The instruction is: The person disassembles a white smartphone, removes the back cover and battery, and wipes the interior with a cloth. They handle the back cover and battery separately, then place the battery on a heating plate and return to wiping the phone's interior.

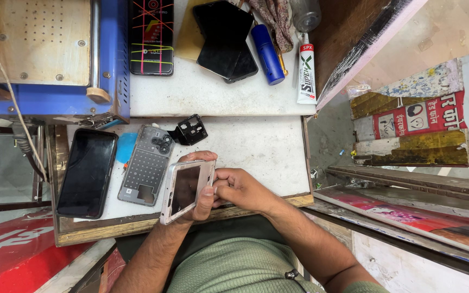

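1. Phone frame: a pale, rose-toned handset shell with a dark inner face, held up just above the near edge of the white work board, tilted toward the wearer.
2. Left hand: fingers curled closed around the frame from beneath, thumb lying along its right edge. The grip looks firm.
3. Right hand: fingers bunched and pressed to the frame's right edge near the top. Whether they pinch a small part or tool cannot be told.
4. Nearby: an opened phone back showing its internals lies just beside the frame. A black camera bezel lies above, and a dark phone well to the left.
5. Judgement: edge work is best done with the frame braced steady, force kept along the seam, and loose parts kept off the board's edge.
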A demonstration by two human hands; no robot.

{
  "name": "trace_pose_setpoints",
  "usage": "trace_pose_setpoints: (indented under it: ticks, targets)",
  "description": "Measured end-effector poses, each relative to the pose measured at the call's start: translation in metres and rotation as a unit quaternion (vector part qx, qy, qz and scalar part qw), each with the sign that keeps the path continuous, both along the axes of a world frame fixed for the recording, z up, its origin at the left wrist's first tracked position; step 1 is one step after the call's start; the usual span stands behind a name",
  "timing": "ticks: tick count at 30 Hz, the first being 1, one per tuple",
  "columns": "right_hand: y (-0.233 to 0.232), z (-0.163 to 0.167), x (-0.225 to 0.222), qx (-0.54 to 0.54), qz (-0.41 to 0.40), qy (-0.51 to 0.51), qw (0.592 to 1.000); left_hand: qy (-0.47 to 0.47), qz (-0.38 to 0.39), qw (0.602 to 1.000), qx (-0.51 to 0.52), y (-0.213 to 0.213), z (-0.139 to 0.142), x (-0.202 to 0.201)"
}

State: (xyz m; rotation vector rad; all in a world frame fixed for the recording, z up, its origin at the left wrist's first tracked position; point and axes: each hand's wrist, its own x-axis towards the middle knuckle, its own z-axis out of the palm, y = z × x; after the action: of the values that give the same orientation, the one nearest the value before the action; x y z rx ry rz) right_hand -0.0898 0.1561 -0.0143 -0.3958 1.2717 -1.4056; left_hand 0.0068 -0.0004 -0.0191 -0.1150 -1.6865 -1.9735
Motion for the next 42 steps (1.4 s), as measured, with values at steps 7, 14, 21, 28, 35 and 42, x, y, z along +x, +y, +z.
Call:
trace_pose_setpoints:
  ticks: [7, 14, 21, 28, 35, 42]
  targets:
    - [0.001, -0.001, -0.002, -0.020, 0.009, 0.028, 0.999, -0.014, -0.012, 1.000, -0.010, -0.002, 0.004, -0.001]
    - [0.000, -0.004, -0.001, -0.002, -0.003, 0.023, 1.000, -0.039, -0.002, 0.999, -0.027, -0.001, 0.006, 0.000]
    - [-0.002, -0.012, -0.003, -0.002, -0.025, -0.042, 0.999, 0.049, 0.062, 0.990, -0.113, -0.001, 0.002, -0.003]
    - [-0.003, -0.004, -0.009, 0.019, 0.000, -0.064, 0.998, 0.027, 0.032, 0.998, -0.049, 0.002, -0.002, -0.002]
    - [-0.002, -0.009, -0.004, 0.010, -0.003, -0.023, 1.000, 0.044, 0.047, 0.992, -0.112, -0.002, -0.002, -0.001]
    - [-0.005, -0.010, -0.008, -0.003, -0.005, -0.070, 0.998, 0.051, 0.044, 0.993, -0.096, 0.000, 0.000, -0.005]
